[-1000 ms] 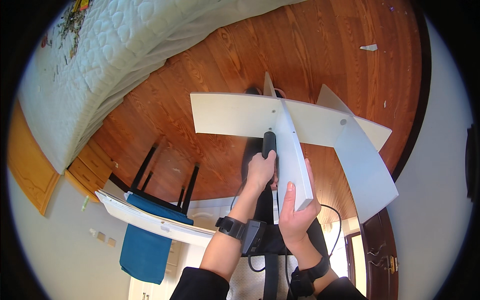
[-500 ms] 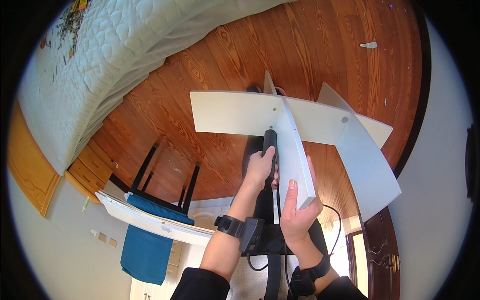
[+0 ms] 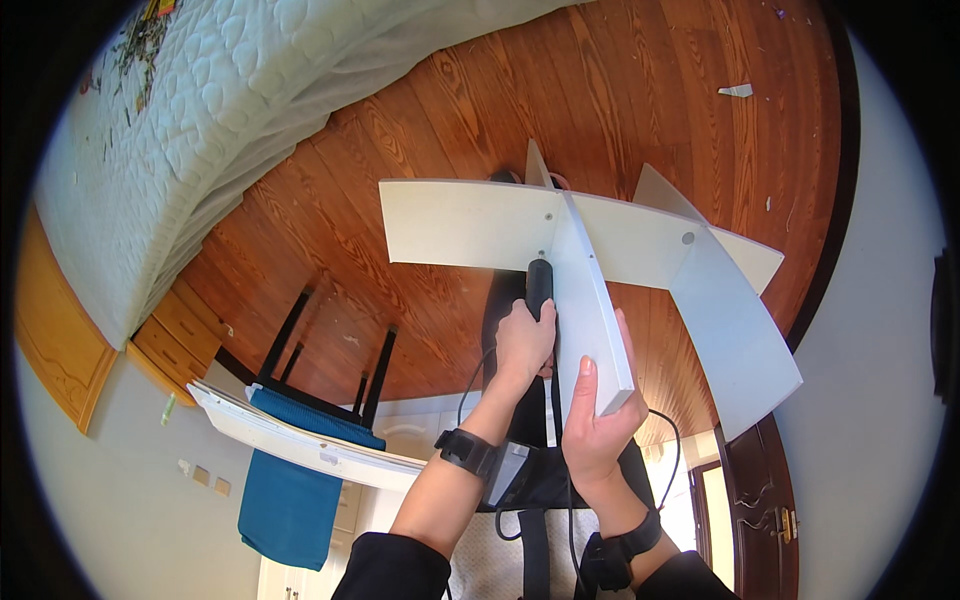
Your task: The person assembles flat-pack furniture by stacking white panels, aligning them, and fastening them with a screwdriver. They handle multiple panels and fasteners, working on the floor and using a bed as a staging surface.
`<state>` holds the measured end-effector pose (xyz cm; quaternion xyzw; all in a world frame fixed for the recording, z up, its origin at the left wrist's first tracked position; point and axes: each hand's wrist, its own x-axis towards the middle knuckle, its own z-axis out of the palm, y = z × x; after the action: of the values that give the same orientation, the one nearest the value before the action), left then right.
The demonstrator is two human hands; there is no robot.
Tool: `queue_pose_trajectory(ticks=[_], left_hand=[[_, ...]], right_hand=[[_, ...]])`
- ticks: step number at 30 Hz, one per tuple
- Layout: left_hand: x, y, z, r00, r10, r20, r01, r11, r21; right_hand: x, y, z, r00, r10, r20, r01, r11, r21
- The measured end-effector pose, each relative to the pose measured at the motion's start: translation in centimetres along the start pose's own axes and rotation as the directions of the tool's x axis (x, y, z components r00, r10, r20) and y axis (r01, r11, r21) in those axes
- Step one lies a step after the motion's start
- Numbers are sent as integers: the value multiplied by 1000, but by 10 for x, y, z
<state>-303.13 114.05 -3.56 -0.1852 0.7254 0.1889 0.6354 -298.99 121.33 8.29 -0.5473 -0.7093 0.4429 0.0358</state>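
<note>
My left hand [image 3: 526,338] is wrapped around a black, cylindrical electric screwdriver [image 3: 539,283]. The tool's tip meets a small screw in the long white board [image 3: 460,225], beside the joint with an upright panel. That white panel [image 3: 588,300] juts toward me, and my right hand [image 3: 600,425] grips its near end, thumb on the left face and fingers on the right. A second white panel [image 3: 735,330] joins the long board farther right. Round metal fittings show in the board near both joints. Part of the screwdriver is hidden by my left fingers.
At the upper left is a bed with a quilted pale cover [image 3: 250,90], with small loose hardware on it. A stool with a blue cloth [image 3: 290,510] and long white boards [image 3: 300,440] stands lower left. A white scrap [image 3: 736,91] lies on the wooden floor.
My left hand has turned on the screwdriver, its wrist rotating so that the back of the hand shows more. My right hand and the white boards have stayed almost in place.
</note>
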Motion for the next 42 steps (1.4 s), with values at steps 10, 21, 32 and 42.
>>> queue_pose_trajectory(ticks=[10, 21, 32, 42], left_hand=[[5, -6, -8, 965, 36, 261, 71, 919, -389], [8, -9, -2, 996, 24, 89, -11, 989, -147], [10, -13, -1, 998, 58, 5, -59, 988, 141], [4, -6, -3, 999, 41, 26, -43, 997, 61]], right_hand=[[1, -1, -1, 1000, -5, 6, 4, 998, 55], [2, -2, -2, 1000, -1, 18, 0, 998, 55], [0, -1, 0, 1000, -7, 4, 7, 999, 53], [0, 0, 0, 1000, -11, -2, 11, 999, 48]])
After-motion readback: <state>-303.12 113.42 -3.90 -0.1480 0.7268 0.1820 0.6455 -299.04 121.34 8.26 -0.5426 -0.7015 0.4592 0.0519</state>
